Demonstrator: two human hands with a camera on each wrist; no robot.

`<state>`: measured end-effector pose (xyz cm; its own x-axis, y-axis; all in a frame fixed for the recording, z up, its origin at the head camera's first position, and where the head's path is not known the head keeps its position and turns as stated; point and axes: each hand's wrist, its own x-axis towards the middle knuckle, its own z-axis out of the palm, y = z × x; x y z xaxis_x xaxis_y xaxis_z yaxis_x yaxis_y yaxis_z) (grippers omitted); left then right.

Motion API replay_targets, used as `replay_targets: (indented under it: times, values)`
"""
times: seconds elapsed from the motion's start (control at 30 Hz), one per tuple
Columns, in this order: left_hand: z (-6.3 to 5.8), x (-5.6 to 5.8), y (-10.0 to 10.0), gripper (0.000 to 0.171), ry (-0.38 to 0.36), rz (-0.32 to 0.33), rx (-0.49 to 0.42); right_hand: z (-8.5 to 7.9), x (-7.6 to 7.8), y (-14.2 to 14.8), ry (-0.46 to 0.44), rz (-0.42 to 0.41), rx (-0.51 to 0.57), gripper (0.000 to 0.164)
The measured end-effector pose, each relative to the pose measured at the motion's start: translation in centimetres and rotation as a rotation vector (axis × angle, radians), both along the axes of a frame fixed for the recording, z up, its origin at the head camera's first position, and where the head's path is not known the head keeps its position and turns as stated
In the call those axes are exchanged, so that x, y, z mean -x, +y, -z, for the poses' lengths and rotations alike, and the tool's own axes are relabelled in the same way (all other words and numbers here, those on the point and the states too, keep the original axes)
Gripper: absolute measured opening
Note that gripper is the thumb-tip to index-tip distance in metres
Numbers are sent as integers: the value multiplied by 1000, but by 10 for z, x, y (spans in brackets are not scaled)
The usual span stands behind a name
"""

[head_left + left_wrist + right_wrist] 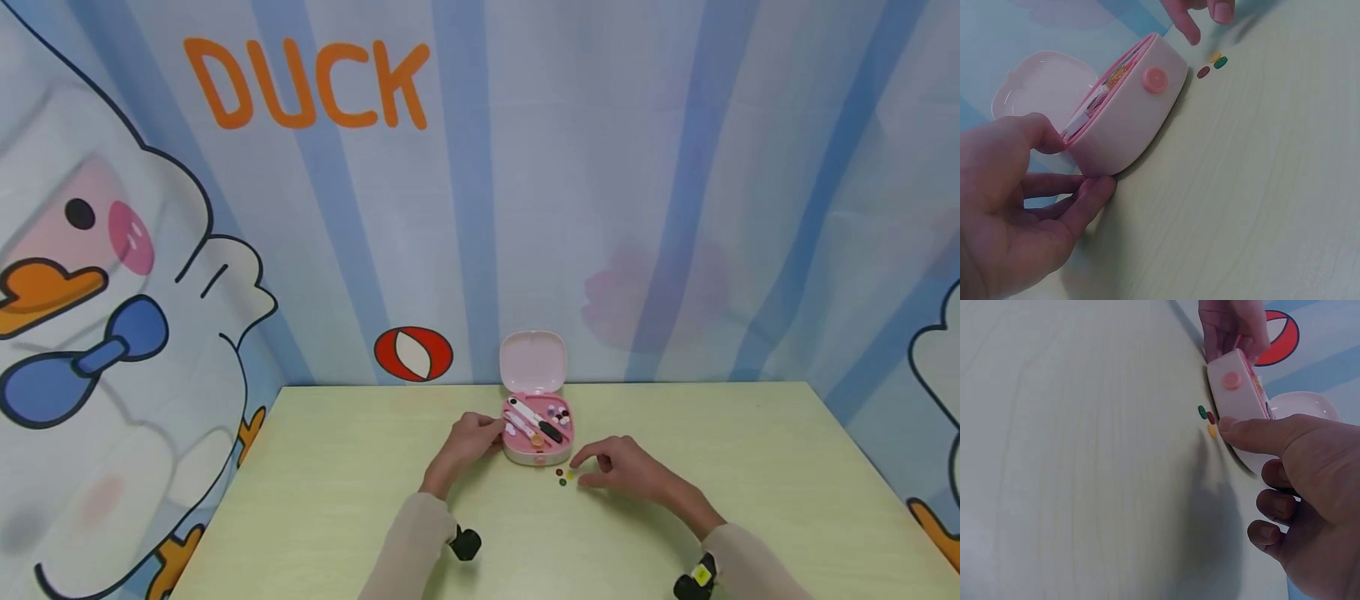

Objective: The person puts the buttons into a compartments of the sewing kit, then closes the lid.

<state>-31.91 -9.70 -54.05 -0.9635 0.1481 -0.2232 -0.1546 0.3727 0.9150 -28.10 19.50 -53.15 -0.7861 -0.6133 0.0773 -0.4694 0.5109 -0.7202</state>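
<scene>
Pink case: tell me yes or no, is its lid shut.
No, in the head view the lid stands raised behind the pink case.

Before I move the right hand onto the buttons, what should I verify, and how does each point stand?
1. Lid open: ok, raised behind the box.
2. Box steadied: ok, the left hand grips its side.
3. Buttons reachable: ok, the red button, green button and yellow button lie on the table near the box's front.
4. Right hand free: ok, nothing visible between its fingers.
5. Fingers touching a button: not ok, they look apart from all three.
6. Spare room inside the box: cannot tell, contents too small.
</scene>
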Motion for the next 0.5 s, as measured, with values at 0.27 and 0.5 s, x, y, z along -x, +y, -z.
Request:
replay_targets:
  times: [0.27,0.5]
  values:
    - [0,0,-1,40,14,2,1,6,1,-9,21,2,-34,18]
    - [-3,-2,0,38,30,1,-1,11,3,-11,11,27,-58,13]
